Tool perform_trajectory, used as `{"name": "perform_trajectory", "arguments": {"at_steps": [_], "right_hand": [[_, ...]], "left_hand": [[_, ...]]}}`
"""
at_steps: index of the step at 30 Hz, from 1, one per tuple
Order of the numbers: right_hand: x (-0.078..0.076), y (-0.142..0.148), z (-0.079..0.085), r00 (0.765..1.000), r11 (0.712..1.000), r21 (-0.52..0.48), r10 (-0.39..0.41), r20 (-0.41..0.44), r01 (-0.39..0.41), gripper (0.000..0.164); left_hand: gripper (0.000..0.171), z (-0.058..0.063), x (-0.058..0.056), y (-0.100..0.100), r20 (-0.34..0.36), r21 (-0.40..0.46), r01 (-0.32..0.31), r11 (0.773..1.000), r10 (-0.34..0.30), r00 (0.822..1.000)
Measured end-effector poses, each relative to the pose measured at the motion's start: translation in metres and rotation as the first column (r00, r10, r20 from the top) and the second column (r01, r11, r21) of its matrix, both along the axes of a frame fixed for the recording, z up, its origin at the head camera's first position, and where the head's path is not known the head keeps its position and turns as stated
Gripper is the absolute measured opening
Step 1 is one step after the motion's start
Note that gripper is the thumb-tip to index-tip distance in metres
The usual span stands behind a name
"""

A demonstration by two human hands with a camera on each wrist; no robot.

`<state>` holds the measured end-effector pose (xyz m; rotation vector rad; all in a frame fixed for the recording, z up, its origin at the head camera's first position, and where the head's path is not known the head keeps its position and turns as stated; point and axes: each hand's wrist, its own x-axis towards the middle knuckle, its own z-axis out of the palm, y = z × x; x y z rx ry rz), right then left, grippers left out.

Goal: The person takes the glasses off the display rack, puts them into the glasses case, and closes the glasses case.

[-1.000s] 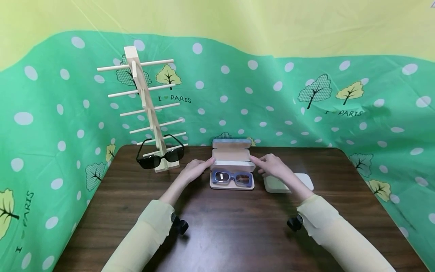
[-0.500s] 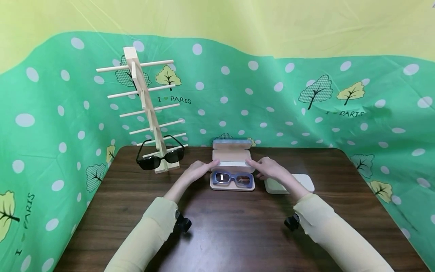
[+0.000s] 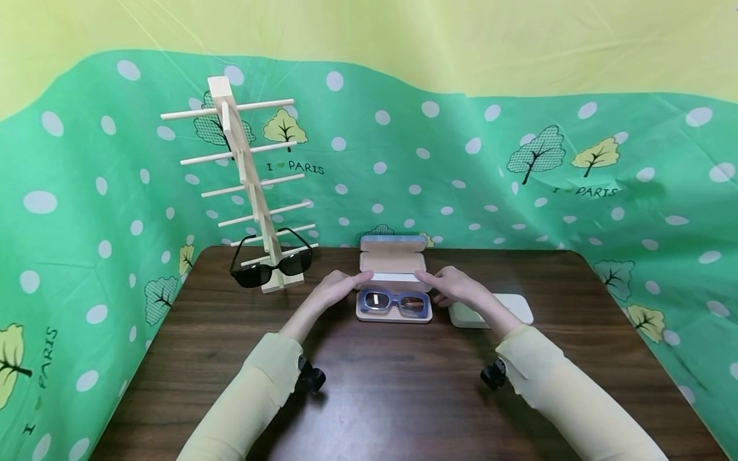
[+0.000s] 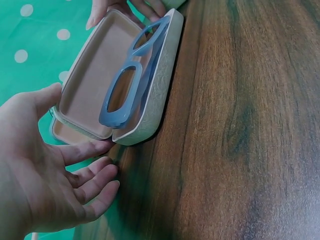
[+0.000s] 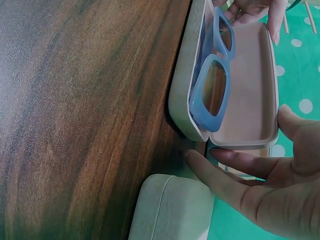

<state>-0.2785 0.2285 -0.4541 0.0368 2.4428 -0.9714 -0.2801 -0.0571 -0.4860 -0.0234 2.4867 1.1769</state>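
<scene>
Left hand and right hand pinched the case lid at opposite ends, sensibly, since it seemed light and stiff.

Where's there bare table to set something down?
Most room: the table between the sleeves, in front of the case holding the blue glasses. Another bare patch: right of the closed case, out to the table's edge. Crowded: that open case, with left hand and right hand at its ends and another case close behind.

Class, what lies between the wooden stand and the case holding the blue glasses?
In the head view, the left hand lies between stand and case, over the brown table.
</scene>
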Motion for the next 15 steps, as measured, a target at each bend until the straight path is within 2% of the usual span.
{"name": "perform_trajectory", "arguments": {"at_steps": [15], "right_hand": [[0.0005,-0.0025,-0.0016,1.000,0.999,-0.033,0.000,0.030,0.001,0.083]], "left_hand": [[0.080,-0.0021,0.0025,-0.0041,-0.021,-0.004,0.004,1.000,-0.004,1.000]]}}
